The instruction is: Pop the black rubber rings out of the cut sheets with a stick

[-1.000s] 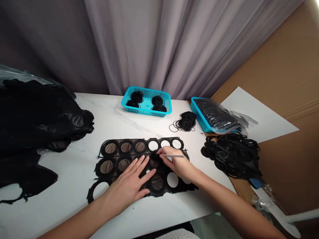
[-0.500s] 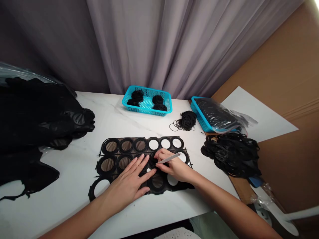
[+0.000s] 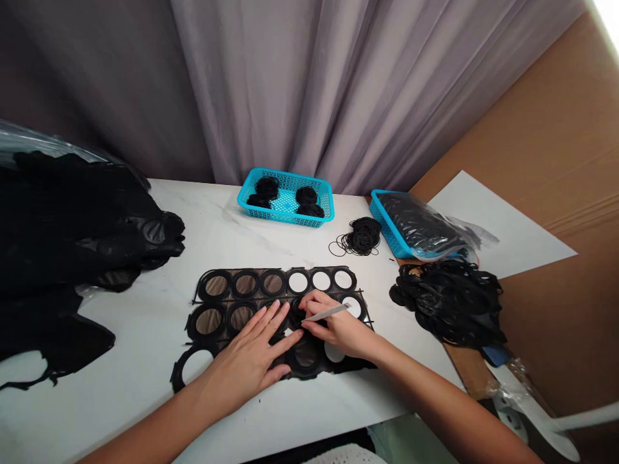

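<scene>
So, the black sheet (image 3: 258, 298) lies on the table (image 3: 232, 422), left hand (image 3: 256, 351) flat on it, fingers loosely spread. Right hand (image 3: 345, 327), fingers pinching a slim tool (image 3: 327, 312), slid closer this past second, probably onto a middle-row ring (image 3: 294, 314) now.

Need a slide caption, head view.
Left hand spread on a black sheet with round openings; right hand holding a slim gray tool.
</scene>
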A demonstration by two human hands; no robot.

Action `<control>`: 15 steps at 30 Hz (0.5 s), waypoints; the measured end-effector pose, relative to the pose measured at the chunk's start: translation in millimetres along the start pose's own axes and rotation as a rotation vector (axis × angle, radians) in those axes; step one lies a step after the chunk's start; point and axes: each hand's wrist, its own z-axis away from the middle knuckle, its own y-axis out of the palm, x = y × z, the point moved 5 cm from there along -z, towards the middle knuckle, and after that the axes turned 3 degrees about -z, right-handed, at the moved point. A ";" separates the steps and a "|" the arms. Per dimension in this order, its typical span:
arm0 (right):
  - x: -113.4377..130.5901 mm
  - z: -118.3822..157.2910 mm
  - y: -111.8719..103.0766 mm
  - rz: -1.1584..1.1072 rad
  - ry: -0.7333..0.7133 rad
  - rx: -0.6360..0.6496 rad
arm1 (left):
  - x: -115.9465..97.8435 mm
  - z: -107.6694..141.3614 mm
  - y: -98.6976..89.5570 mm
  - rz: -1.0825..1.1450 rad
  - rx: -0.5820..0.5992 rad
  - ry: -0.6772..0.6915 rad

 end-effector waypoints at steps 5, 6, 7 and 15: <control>5.3 3.7 16.8 0.296 -0.087 -0.021 | -0.1 0.3 1.5 0.006 -0.012 0.002; 2.3 3.5 16.1 0.332 -0.099 -0.045 | 0.2 0.1 1.6 0.012 -0.018 0.002; -2.7 2.9 10.9 0.342 -0.094 -0.103 | 0.8 -0.2 1.7 0.016 -0.020 0.000; -22.1 23.2 -55.0 0.146 0.216 -0.542 | -11.5 9.1 -5.8 0.007 0.012 0.027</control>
